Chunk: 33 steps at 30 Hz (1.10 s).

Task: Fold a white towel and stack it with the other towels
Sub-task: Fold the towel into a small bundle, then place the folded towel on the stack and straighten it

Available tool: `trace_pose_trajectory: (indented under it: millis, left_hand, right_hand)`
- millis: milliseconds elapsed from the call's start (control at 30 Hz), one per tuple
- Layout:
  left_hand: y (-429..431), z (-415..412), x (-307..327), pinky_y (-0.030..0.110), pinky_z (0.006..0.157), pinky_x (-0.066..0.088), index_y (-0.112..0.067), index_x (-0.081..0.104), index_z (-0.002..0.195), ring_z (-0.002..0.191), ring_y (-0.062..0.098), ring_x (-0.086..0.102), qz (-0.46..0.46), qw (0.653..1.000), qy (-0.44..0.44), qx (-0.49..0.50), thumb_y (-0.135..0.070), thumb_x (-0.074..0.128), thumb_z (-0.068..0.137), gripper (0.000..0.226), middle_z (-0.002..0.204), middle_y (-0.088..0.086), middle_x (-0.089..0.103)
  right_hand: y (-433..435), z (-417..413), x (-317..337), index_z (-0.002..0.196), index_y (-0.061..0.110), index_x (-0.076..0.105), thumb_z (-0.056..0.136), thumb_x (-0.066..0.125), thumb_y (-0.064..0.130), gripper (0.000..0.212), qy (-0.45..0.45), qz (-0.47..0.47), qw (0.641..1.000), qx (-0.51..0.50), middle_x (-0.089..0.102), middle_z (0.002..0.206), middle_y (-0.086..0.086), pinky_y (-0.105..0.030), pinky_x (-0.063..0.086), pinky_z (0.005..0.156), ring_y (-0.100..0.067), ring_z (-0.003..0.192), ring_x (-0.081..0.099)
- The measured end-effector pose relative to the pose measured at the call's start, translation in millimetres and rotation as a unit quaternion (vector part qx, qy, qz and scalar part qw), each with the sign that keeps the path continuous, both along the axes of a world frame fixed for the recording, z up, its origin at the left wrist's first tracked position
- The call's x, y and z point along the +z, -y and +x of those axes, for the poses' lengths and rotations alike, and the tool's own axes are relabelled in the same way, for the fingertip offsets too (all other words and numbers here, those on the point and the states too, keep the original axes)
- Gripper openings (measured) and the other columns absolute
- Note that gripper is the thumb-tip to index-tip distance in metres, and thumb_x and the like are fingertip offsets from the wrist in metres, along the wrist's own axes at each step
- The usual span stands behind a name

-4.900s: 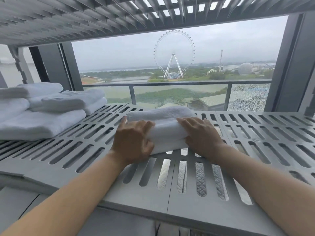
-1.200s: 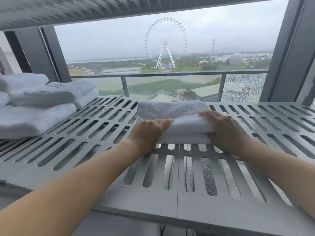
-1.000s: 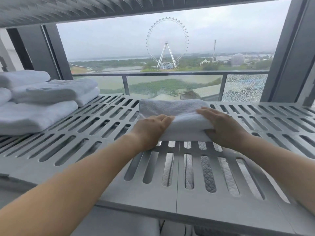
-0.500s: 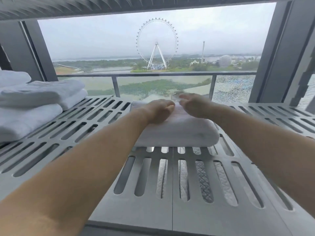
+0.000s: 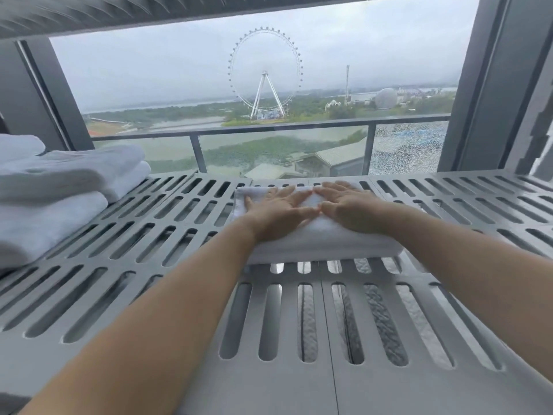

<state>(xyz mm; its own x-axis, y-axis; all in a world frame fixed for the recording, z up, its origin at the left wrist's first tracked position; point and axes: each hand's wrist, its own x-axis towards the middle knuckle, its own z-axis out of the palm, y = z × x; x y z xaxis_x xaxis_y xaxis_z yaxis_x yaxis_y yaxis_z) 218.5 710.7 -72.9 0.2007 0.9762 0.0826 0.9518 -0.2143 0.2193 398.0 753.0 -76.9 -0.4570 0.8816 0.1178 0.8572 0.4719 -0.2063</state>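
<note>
A folded white towel (image 5: 323, 241) lies flat on the grey slotted shelf (image 5: 167, 235), in the middle of the view. My left hand (image 5: 276, 215) rests palm down on its top, fingers spread and pointing away from me. My right hand (image 5: 348, 206) lies flat beside it on the same towel, the fingertips of both hands nearly meeting. Neither hand grips the cloth. A stack of folded white towels (image 5: 54, 187) sits at the left end of the shelf, apart from my hands.
Another slatted shelf (image 5: 149, 10) hangs overhead. Behind the shelf is a window with a glass balcony railing (image 5: 269, 130). Dark grey posts (image 5: 484, 85) stand at both sides. Bare slotted shelf surface stretches to the right of the towel.
My hands left the towel's near corners, moved to its far edge, and now lie flat and open on top. The towel looks flatter and sits farther back.
</note>
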Motion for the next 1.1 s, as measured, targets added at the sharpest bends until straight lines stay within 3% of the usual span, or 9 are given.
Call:
trace_pose_trajectory:
  millis: [167,367,467,567,700,833,933,1000,1100]
  left_hand:
    - [-7.7,-9.3,5.8,0.051,0.114,-0.001,-0.041,0.015,0.144,0.144,0.026,0.001,0.003,0.994,-0.015,0.107,-0.07,0.022,0.085,0.066,0.157,0.004,0.005]
    - [-21.7,-21.5,6.0,0.05,0.112,0.018,-0.045,0.018,0.142,0.14,0.031,0.018,-0.025,0.996,-0.02,0.08,-0.077,0.023,0.079,0.072,0.153,0.012,0.022]
    - [-22.7,-25.6,4.3,0.05,0.112,0.018,-0.042,0.022,0.143,0.139,0.031,0.019,-0.016,0.998,0.003,0.058,-0.076,0.027,0.079,0.072,0.151,0.012,0.025]
    - [-16.9,-33.8,6.1,0.044,0.112,0.017,-0.038,0.027,0.142,0.138,0.03,0.022,0.003,0.999,0.039,0.025,-0.069,0.033,0.084,0.066,0.151,0.012,0.027]
    - [-4.5,-40.5,10.9,0.05,0.111,0.02,-0.035,0.035,0.139,0.138,0.026,0.021,0.057,0.998,-0.008,0.015,-0.062,0.039,0.086,0.059,0.15,0.004,0.03]
    - [21.6,-21.4,18.8,0.054,0.106,0.011,-0.037,0.056,0.121,0.138,0.015,0.023,0.251,0.964,-0.058,-0.069,-0.048,0.047,0.089,0.035,0.147,-0.007,0.034]
    - [40.7,-12.6,8.3,0.054,0.111,0.012,-0.045,0.041,0.133,0.139,0.015,0.023,0.142,0.978,-0.035,-0.151,-0.063,0.031,0.088,0.049,0.15,-0.009,0.031]
    - [46.5,-14.2,-1.8,0.052,0.114,0.014,-0.052,0.016,0.14,0.143,0.022,0.012,0.053,0.986,-0.056,-0.147,-0.073,0.028,0.081,0.063,0.155,-0.008,0.016]
    - [47.7,-18.0,-4.2,0.047,0.115,0.013,-0.059,0.008,0.137,0.143,0.027,0.01,0.046,0.99,-0.055,-0.121,-0.078,0.041,0.072,0.075,0.157,-0.008,0.009]
  right_hand:
    - [3.6,0.1,2.1,0.143,0.041,0.015,0.093,0.025,0.049,0.052,0.002,0.006,1.0,0.01,0.008,0.156,0.009,-0.046,0.003,0.116,-0.013,0.143,-0.001]
    - [2.7,-1.6,3.6,0.135,0.057,0.019,0.087,0.024,0.054,0.048,-0.002,-0.019,1.0,0.005,0.01,0.156,0.012,-0.05,0.002,0.115,-0.012,0.143,-0.002]
    - [12.1,-4.1,3.9,0.133,0.048,0.038,0.089,0.035,0.046,0.044,-0.071,0.009,0.997,-0.01,0.025,0.152,0.008,-0.044,0.013,0.115,-0.015,0.141,0.015]
    - [31.8,-7.9,7.0,0.114,0.031,0.061,0.087,0.046,0.033,0.031,-0.178,0.128,0.975,-0.035,0.049,0.136,0.004,-0.034,0.034,0.1,-0.019,0.123,0.046]
    - [52.4,-7.3,11.2,0.102,0.022,0.065,0.088,0.047,0.022,0.023,-0.183,0.226,0.957,-0.023,0.062,0.117,0.0,-0.026,0.04,0.08,-0.021,0.101,0.058]
    - [60.8,3.3,11.2,0.11,0.022,0.063,0.092,0.04,0.028,0.029,-0.11,0.145,0.983,0.019,0.06,0.123,-0.001,-0.03,0.037,0.089,-0.022,0.114,0.052]
    - [63.4,8.3,-0.4,0.138,0.027,0.038,0.097,0.026,0.04,0.045,-0.023,0.075,0.996,0.04,0.033,0.149,-0.001,-0.035,0.02,0.112,-0.019,0.139,0.024]
    - [63.5,7.9,-5.4,0.144,0.026,0.023,0.097,0.021,0.046,0.051,0.023,0.072,0.997,0.035,0.017,0.155,-0.002,-0.036,0.007,0.116,-0.018,0.143,0.009]
    - [66.1,8.7,-4.1,0.146,0.028,0.018,0.095,0.021,0.052,0.056,0.03,0.064,0.997,0.039,0.011,0.156,-0.002,-0.035,0.004,0.114,-0.02,0.144,0.005]
